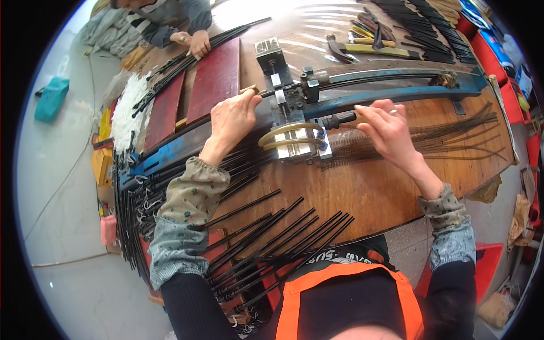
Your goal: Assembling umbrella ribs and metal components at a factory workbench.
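My left hand [233, 120] is closed in a pinch at the left side of a metal clamping fixture [292, 107], beside a small brass-coloured piece [249, 89]. A thin black rod [292, 86] runs from its fingertips toward the fixture's upper block. My right hand [388, 131] has its fingers bent together by the end of a black ribbed knob [340, 119] on the fixture's right. Whatever lies between those fingers is hidden. Two yellowish hoses [289, 130] loop over the fixture's near metal block.
Many black rods [283, 238] fan out at the near left. Thin dark wires [447, 136] lie to the right. Beyond the blue rail [396, 97] are a hammer [374, 50] and pliers. Across the table, a person's hands [195, 42] hold rods above dark red boards [216, 79].
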The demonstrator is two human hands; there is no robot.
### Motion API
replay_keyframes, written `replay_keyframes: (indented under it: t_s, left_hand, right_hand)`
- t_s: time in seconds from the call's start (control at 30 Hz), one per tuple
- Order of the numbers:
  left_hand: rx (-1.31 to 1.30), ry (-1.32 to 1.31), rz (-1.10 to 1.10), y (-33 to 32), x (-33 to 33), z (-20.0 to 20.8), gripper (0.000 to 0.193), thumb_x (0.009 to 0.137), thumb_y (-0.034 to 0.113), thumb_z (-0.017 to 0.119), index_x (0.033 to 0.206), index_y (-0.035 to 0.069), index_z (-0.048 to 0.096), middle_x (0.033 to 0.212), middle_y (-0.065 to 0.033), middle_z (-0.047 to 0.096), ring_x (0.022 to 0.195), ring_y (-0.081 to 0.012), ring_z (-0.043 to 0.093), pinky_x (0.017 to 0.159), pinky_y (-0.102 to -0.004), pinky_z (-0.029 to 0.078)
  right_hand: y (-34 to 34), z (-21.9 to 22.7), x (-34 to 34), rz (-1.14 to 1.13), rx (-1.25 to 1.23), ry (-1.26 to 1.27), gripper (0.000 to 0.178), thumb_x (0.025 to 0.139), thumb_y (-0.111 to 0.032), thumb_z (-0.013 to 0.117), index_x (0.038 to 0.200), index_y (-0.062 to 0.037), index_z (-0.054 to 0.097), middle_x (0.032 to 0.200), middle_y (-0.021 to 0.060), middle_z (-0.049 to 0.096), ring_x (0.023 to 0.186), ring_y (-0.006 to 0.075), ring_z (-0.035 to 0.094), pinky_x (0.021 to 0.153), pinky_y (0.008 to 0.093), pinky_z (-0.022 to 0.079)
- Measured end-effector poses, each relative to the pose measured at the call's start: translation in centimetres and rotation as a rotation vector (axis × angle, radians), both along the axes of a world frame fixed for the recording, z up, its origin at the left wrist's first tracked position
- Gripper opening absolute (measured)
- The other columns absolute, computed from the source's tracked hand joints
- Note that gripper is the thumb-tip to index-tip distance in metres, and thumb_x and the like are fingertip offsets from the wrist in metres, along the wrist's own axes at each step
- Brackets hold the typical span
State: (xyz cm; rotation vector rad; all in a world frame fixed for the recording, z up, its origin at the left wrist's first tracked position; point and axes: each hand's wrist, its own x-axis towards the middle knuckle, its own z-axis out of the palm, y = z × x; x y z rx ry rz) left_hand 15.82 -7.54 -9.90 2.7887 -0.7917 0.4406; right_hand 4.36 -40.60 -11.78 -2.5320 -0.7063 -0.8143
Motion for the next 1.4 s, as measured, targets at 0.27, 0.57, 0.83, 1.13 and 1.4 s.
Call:
replay_keyframes:
  t_s: [0.27,0.57,0.83,1.13,1.4]
  left_hand:
    - [-0.101,-0.154,-0.058,0.2,-0.3,-1.5,0.018,0.097,0.026,0.056,0.096,0.01,0.063,0.077,-0.015,0.066,0.073,-0.0375,0.065,0.059,-0.0481,0.049]
    - [0.01,-0.532,-0.259,7.4,4.6,-1.5,0.01,0.091,0.022,0.064,0.092,0.012,0.061,0.075,-0.0061,0.064,0.067,-0.028,0.064,0.061,-0.0387,0.051]
    - [0.265,-0.211,-0.091,8.9,-13.7,-4.8,0.026,0.081,0.038,0.07,0.09,0.016,0.061,0.09,-0.0042,0.054,0.089,-0.0234,0.053,0.076,-0.0439,0.036]
    - [-0.22,0.29,-0.002,6.3,-19.7,-6.0,0.02,0.09,0.029,0.065,0.086,0.01,0.059,0.078,-0.0119,0.061,0.075,-0.0333,0.065,0.062,-0.0448,0.053]
    - [-0.261,0.278,-0.091,1.5,-20.1,-4.2,0.024,0.094,0.032,0.061,0.086,0.01,0.063,0.075,-0.0139,0.065,0.069,-0.0349,0.068,0.059,-0.0449,0.055]
  right_hand:
    - [1.7,-2.4,1.4,0.151,0.347,0.31,0.017,0.085,0.002,0.066,0.102,-0.0007,0.064,0.089,0.0169,0.064,0.084,0.0362,0.062,0.075,0.0408,0.05]
    - [5.9,-4.6,-4.8,0.14,-0.269,0.271,0.032,0.074,-0.013,0.075,0.102,-0.0075,0.062,0.087,0.0058,0.059,0.088,0.0262,0.057,0.08,0.0401,0.043]
    - [4.9,-5.5,-4.2,0.147,-0.333,0.409,0.018,0.08,-0.002,0.065,0.097,-0.0082,0.063,0.092,0.0117,0.063,0.094,0.0333,0.058,0.082,0.0447,0.045]
    - [6.0,-6.5,-3.9,0.288,0.154,0.792,0.017,0.093,-0.012,0.064,0.103,0.0028,0.066,0.075,0.0081,0.06,0.064,0.0156,0.056,0.06,0.0287,0.045]
    - [5.9,-5.1,-5.5,0.255,0.309,0.893,0.019,0.095,-0.014,0.064,0.099,0.0044,0.07,0.069,0.0036,0.062,0.064,0.0094,0.059,0.059,0.0255,0.046]
